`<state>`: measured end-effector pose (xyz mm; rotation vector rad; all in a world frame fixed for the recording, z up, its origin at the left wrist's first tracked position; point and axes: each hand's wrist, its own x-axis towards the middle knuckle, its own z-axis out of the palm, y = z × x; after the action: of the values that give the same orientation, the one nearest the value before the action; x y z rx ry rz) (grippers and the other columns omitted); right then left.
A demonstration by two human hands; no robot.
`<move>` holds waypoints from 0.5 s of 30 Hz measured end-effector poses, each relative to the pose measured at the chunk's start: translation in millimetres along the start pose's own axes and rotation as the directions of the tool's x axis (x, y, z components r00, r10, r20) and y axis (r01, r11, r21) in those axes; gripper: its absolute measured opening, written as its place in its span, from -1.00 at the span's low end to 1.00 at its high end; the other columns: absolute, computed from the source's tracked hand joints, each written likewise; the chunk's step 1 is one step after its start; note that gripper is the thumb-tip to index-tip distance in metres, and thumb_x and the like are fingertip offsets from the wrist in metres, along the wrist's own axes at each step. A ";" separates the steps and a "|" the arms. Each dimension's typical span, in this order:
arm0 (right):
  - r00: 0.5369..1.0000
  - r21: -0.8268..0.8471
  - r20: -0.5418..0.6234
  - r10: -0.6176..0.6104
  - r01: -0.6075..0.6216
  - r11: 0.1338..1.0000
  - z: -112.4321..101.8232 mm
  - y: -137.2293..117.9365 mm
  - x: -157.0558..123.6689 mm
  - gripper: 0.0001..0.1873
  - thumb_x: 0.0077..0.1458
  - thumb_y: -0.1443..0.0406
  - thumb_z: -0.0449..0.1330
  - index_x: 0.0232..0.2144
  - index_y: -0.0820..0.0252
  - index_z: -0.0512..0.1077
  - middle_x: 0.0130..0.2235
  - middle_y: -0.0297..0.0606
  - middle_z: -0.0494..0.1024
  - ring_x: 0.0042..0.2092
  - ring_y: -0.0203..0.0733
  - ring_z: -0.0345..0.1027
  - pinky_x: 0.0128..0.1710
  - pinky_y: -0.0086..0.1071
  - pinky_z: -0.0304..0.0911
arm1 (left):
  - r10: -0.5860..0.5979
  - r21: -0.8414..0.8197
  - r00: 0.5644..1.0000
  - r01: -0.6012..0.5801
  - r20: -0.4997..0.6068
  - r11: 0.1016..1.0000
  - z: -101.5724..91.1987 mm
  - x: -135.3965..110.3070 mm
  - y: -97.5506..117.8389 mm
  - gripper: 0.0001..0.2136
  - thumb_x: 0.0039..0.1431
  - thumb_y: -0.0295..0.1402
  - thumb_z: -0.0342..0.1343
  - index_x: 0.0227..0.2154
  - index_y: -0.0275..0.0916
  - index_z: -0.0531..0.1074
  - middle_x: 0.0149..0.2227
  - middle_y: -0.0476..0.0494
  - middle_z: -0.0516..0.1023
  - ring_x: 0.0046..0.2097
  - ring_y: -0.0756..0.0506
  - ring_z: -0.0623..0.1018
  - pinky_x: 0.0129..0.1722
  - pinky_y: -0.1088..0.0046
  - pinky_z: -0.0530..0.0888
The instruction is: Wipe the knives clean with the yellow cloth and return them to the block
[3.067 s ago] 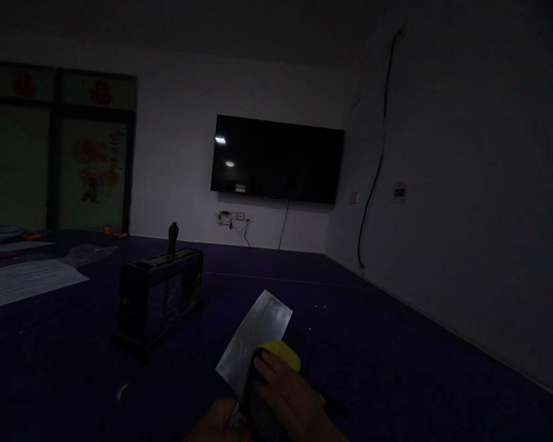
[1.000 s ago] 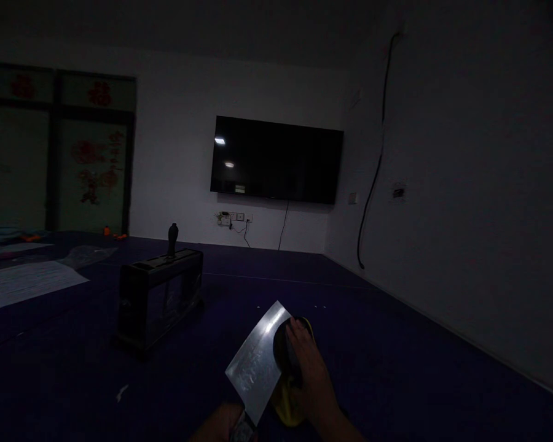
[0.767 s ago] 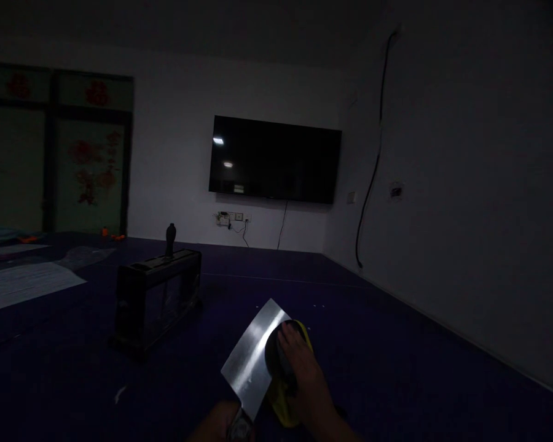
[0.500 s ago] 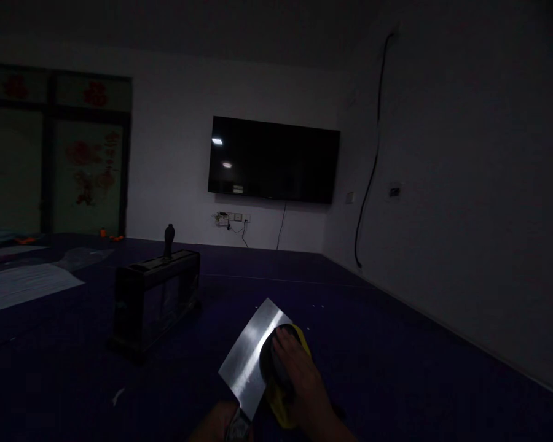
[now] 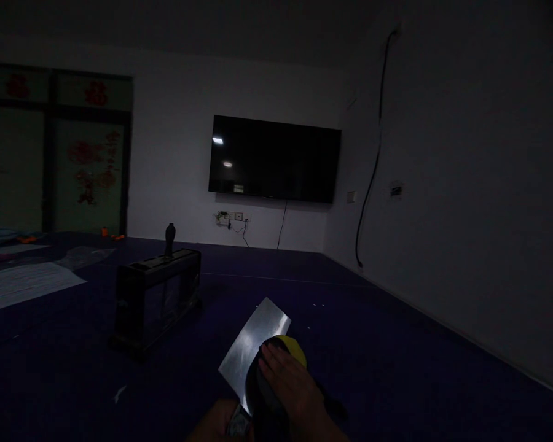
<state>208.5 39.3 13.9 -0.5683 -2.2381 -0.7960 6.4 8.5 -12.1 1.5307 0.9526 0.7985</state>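
clearly, the knife is right of the rack, its long axis running forward-right from the left hand gripping it; the right hand, farther from the rack, clasps a pad over it

The cleaver in the left hand shows silvery grey with white glints; the tool under the right hand is black and yellow. Beneath both hands lies a dark blue-purple surface. Left of them, the stand is black and the farther sheet greyish white, finely lined.
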 end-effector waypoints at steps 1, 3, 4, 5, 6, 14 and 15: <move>1.000 0.003 0.020 -0.011 0.011 1.000 0.1 -1.7 0.0 -0.51 0.21 0.47 -0.15 0.18 0.28 0.15 0.14 -0.12 0.33 0.20 -0.13 0.11 0.09 -0.24 0.25 | 0.027 0.009 0.999 -0.027 0.020 1.000 0.0 1.9 0.6 -0.46 -0.45 0.17 0.24 -0.68 -0.24 0.26 -0.65 0.07 0.19 -0.53 0.08 0.18 -0.54 0.54 0.15; 0.998 0.005 0.054 -0.034 0.033 0.999 -1.4 -5.1 0.4 -0.54 0.22 0.46 -0.14 0.16 0.29 0.17 0.15 -0.11 0.31 0.21 -0.11 0.07 0.10 -0.21 0.24 | 0.085 0.025 0.995 -0.086 0.043 0.996 0.1 5.3 3.8 -0.50 -0.39 0.14 0.25 -0.69 -0.22 0.26 -0.65 0.05 0.22 -0.49 0.03 0.24 -0.49 0.50 0.22; 0.997 0.007 0.068 -0.043 0.043 0.999 -2.9 -6.6 0.9 -0.55 0.23 0.46 -0.14 0.15 0.29 0.19 0.16 -0.11 0.30 0.22 -0.10 0.06 0.11 -0.20 0.23 | 0.104 0.029 0.993 -0.106 0.053 0.994 0.3 6.4 6.0 -0.51 -0.40 0.12 0.27 -0.69 -0.22 0.27 -0.64 0.04 0.24 -0.46 0.01 0.27 -0.46 0.49 0.25; 0.996 0.011 0.074 -0.051 0.050 0.999 -4.9 -7.7 1.7 -0.56 0.24 0.45 -0.14 0.15 0.29 0.19 0.16 -0.10 0.29 0.22 -0.10 0.06 0.11 -0.19 0.22 | 0.118 0.027 0.992 -0.120 0.052 0.992 0.7 6.9 8.3 -0.52 -0.42 0.10 0.29 -0.69 -0.21 0.28 -0.63 0.03 0.27 -0.43 -0.02 0.30 -0.43 0.47 0.27; 0.996 0.016 0.072 -0.060 0.059 0.998 -7.1 -8.4 2.7 -0.56 0.25 0.45 -0.15 0.14 0.30 0.20 0.16 -0.10 0.30 0.22 -0.10 0.06 0.11 -0.18 0.22 | 0.126 0.019 0.991 -0.127 0.046 0.992 1.1 6.7 10.5 -0.53 -0.43 0.09 0.30 -0.68 -0.21 0.29 -0.62 0.02 0.29 -0.40 -0.03 0.31 -0.40 0.47 0.28; 0.998 0.023 -0.043 -0.053 0.054 0.998 -15.8 1.4 7.4 -0.54 0.27 0.45 -0.20 0.20 0.32 0.09 0.11 -0.09 0.37 0.20 -0.18 0.11 0.09 -0.26 0.24 | -0.010 0.054 1.000 0.009 0.004 0.998 3.1 -9.4 18.4 -0.48 -0.46 0.13 0.25 -0.63 -0.27 0.35 -0.62 0.05 0.30 -0.52 0.07 0.25 -0.54 0.54 0.14; 0.998 0.021 -0.053 -0.042 0.043 0.999 -14.5 3.2 6.0 -0.53 0.26 0.45 -0.19 0.21 0.32 0.07 0.11 -0.08 0.37 0.19 -0.17 0.12 0.08 -0.26 0.25 | -0.020 0.061 1.000 0.020 0.011 0.998 2.9 -10.4 18.9 -0.46 -0.47 0.15 0.24 -0.62 -0.27 0.34 -0.62 0.06 0.29 -0.53 0.08 0.24 -0.55 0.55 0.12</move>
<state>212.9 32.8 27.9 -0.4852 -2.2149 -0.7970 7.1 -3.3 6.1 1.5743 0.9904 0.7520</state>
